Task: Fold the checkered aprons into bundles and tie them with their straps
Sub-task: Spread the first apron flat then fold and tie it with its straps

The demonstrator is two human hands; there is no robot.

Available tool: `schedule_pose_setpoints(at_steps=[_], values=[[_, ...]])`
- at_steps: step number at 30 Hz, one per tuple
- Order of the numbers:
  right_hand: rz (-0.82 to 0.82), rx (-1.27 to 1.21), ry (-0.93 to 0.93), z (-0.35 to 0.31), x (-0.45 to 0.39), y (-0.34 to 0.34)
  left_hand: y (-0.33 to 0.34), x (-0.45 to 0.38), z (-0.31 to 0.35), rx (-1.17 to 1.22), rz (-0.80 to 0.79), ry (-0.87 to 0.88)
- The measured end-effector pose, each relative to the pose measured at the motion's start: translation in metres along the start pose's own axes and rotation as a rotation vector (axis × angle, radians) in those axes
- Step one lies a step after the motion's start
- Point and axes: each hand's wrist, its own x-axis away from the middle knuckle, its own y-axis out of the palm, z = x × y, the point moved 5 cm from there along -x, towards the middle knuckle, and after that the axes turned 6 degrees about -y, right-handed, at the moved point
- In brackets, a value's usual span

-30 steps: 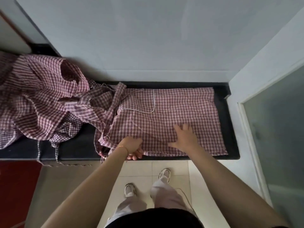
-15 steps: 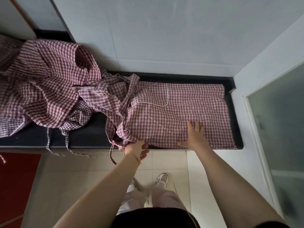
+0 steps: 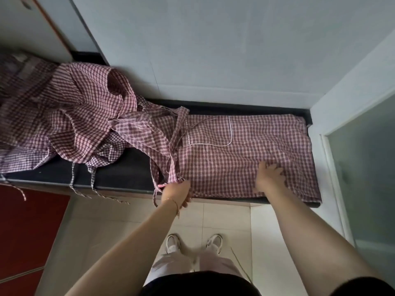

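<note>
A red-and-white checkered apron (image 3: 245, 154) lies spread flat on the dark counter (image 3: 124, 174), its white-piped pocket toward the back. My left hand (image 3: 178, 192) grips the apron's near left corner at the counter's front edge, where the straps (image 3: 174, 150) bunch together. My right hand (image 3: 268, 175) presses flat on the cloth near the front right, fingers spread. One strap end dangles below my left hand.
A crumpled heap of more checkered aprons (image 3: 59, 116) covers the counter's left part, with thin straps (image 3: 92, 186) hanging over the edge. A grey wall stands behind, a frosted glass door (image 3: 363, 178) at right, a red cabinet front (image 3: 25, 231) below left. My feet stand on tiled floor.
My left hand has slid left along the front edge and closed on the apron's corner by the straps. My right hand has moved right across the cloth.
</note>
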Motion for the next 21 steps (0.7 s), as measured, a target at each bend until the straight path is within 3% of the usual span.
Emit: schedule_pose_setpoints(at_steps=[3,5,7,9,12,17,21], values=[[0.233,0.096,-0.104,-0.031,0.010,-0.027,-0.040,0.008,0.032,-0.036,0.451,0.260],[0.483,-0.009,-0.373,-0.064,0.020,-0.036,-0.061,0.003,0.036,0.033,0.623,0.273],[0.505,-0.111,-0.615,-0.095,0.029,-0.031,-0.077,-0.008,0.033,0.066,0.723,0.228],[0.325,-0.105,-0.692,-0.115,0.030,-0.015,-0.090,-0.024,0.030,0.085,0.689,0.149],[0.111,-0.027,-0.604,-0.111,0.017,0.003,-0.103,-0.055,0.033,0.347,0.420,0.098],[0.134,-0.008,-0.448,-0.087,0.003,-0.001,-0.111,-0.080,0.071,0.527,0.080,0.174],[0.176,0.017,-0.338,-0.110,0.013,-0.026,-0.144,-0.099,0.091,0.691,0.131,0.088]])
